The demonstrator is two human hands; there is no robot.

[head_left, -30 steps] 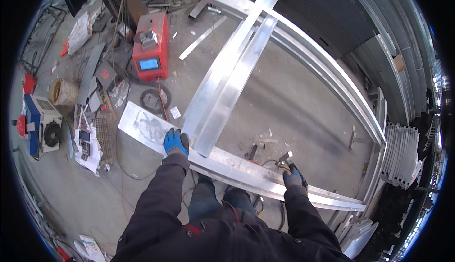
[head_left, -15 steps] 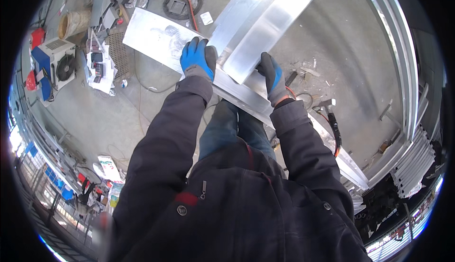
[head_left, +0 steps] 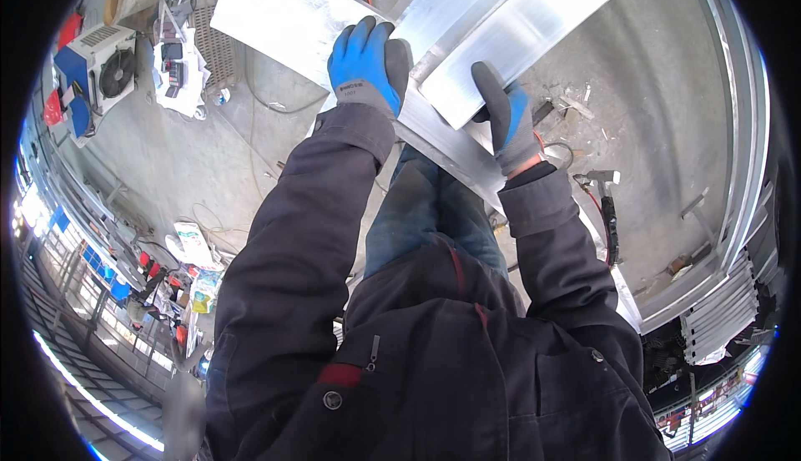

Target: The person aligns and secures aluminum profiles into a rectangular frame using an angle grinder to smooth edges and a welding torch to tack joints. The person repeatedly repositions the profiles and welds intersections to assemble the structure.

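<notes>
My left hand (head_left: 367, 67), in a blue and grey work glove, lies across a wide silvery metal beam (head_left: 279, 15), its fingers reaching over the beam's far edge. Close to the right, a flat metal bar (head_left: 521, 31) rests across that beam at an angle. My right hand (head_left: 506, 119), gloved the same way, grips the bar's near end, thumb on top and fingers mostly hidden beneath. Alongside the bar on its left runs another wide metal piece (head_left: 455, 2).
A hammer (head_left: 599, 177) and a dark-handled cable tool (head_left: 611, 227) lie right of my right arm. Long metal rails (head_left: 747, 110) curve along the right. At left stand a blue and white machine (head_left: 104, 73) and papers with a handheld device (head_left: 175, 73). Cables cross the floor.
The view has shifted, so the beam and both hands sit higher and further right. My right thumb now lies over the bar's end, and the bar appears turned slightly. My left hand keeps its place.
</notes>
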